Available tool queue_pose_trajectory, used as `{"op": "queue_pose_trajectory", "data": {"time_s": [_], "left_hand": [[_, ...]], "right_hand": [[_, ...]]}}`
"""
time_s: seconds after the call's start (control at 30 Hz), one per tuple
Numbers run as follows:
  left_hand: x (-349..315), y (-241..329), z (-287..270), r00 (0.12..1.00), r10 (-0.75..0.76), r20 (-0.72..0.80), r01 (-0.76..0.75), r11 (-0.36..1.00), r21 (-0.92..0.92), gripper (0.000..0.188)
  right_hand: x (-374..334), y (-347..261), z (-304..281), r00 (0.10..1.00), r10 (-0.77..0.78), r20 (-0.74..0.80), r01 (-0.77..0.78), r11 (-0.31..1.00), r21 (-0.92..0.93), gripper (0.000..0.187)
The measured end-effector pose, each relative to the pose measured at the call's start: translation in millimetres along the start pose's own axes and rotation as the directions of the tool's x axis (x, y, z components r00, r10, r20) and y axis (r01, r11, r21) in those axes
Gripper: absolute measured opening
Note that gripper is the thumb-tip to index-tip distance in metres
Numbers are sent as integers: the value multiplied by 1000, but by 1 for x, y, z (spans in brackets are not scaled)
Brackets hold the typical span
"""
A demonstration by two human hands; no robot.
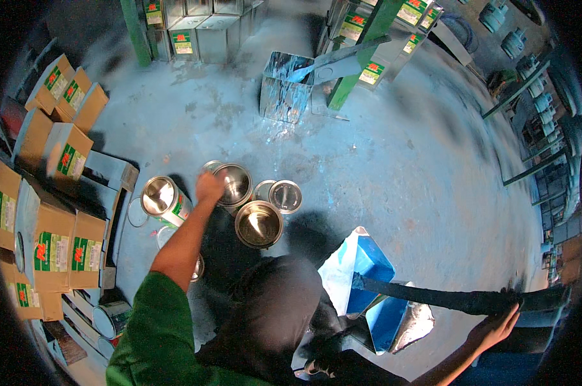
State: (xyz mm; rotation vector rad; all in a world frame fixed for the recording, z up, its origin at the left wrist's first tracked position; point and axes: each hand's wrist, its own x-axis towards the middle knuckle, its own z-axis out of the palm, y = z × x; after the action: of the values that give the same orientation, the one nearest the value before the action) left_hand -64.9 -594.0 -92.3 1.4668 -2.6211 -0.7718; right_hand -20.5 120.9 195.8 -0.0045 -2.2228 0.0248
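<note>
My left hand (210,186), slightly blurred, is closed at the rim of an open, shiny metal paint can (236,184); some of its fingers are hidden. A second open can (259,225) stands close in front of it. To the left is a can with a green and white label (160,196), tilted in view. At the far right my right hand (493,331) touches the underside of a long dark stick (426,296), its fingers stretched out. The stick's other end reaches into a blue-coated, cut-open metal container (371,270).
Round lids (285,197) lie beside the cans. Cardboard boxes (53,251) are stacked on pallets along the left. A paint-streaked square tin (284,90) holding a blue-coated paddle (342,61) stands ahead, near a green post (362,58). Square tins (217,35) are stacked at the back.
</note>
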Motion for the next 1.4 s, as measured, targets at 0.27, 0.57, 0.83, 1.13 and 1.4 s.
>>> {"op": "queue_pose_trajectory", "data": {"time_s": [0.27, 0.57, 0.83, 1.13, 1.4], "left_hand": [[54, -120, 143, 942, -92, 324, 182, 948, -262, 55], [48, -58, 99, 988, -128, 90, 154, 902, -404, 37], [26, 87, 5, 810, 577, -101, -586, 792, -174, 43], [-103, 269, -20, 462, 887, -26, -884, 457, -98, 21], [-229, 340, 52, 128, 980, -150, -992, 124, -39, 15]], "right_hand": [[-4, -1, -7, 991, -131, -30, 128, 988, -89, 50], [-15, -25, -7, 995, 55, -85, -51, 997, 52, 49], [-12, -55, -7, 910, 415, 24, -347, 726, 593, 43], [2, -102, -20, 843, 514, 158, -323, 249, 913, 32], [-4, -105, -32, 829, 533, 169, -326, 215, 921, 32]]}}
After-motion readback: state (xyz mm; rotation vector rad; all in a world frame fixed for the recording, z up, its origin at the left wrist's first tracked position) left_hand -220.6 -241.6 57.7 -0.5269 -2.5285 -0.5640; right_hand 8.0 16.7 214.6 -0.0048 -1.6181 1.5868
